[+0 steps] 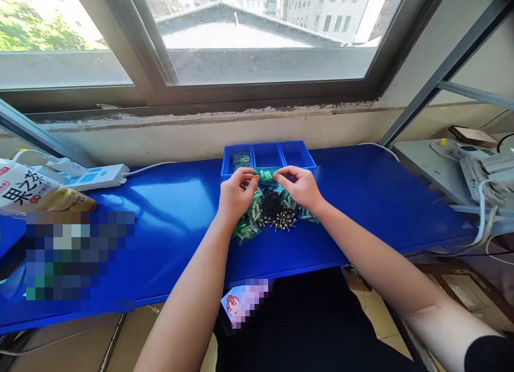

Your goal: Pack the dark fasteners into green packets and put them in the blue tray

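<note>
A small clear green plastic bag (265, 175) with pale pieces inside is stretched between my two hands. My left hand (237, 194) pinches its left end, and my right hand (300, 187) pinches the right end. Below it on the blue table lies a pile of dark screws (271, 202), with shiny-headed screws (282, 220) at its near side. Similar small filled bags (247, 232) lie around the pile. Just behind my hands stands a blue three-compartment tray (297, 153); its left compartment holds a few filled bags (241, 160).
A white power strip (100, 176) and a printed drink-style package (36, 192) are on the left of the blue table (172, 238). A pixelated patch covers something nearer. A phone-like bright screen (241, 305) sits below the table edge. Metal frame posts (437, 83) rise on both sides.
</note>
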A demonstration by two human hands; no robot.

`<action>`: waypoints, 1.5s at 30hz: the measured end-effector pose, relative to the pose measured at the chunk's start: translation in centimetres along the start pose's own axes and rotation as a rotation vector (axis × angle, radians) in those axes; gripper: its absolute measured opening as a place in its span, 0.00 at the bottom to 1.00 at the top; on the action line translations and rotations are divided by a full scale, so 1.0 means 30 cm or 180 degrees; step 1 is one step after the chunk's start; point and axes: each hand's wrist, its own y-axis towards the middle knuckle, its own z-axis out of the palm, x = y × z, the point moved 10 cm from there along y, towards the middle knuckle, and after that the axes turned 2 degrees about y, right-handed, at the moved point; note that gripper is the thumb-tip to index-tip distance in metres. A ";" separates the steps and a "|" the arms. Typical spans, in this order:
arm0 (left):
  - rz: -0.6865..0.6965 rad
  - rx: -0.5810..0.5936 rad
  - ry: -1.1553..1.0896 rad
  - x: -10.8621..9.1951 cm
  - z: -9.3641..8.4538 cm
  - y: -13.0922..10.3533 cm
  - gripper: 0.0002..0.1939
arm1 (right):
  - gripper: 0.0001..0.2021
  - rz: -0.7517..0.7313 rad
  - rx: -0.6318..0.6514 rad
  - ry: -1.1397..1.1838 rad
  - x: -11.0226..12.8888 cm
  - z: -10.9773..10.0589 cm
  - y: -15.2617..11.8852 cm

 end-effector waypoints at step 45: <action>0.0146 -0.0058 -0.0020 -0.023 -0.012 -0.011 0.04 | 0.19 0.0091 -0.0124 0.0266 -0.024 -0.010 0.000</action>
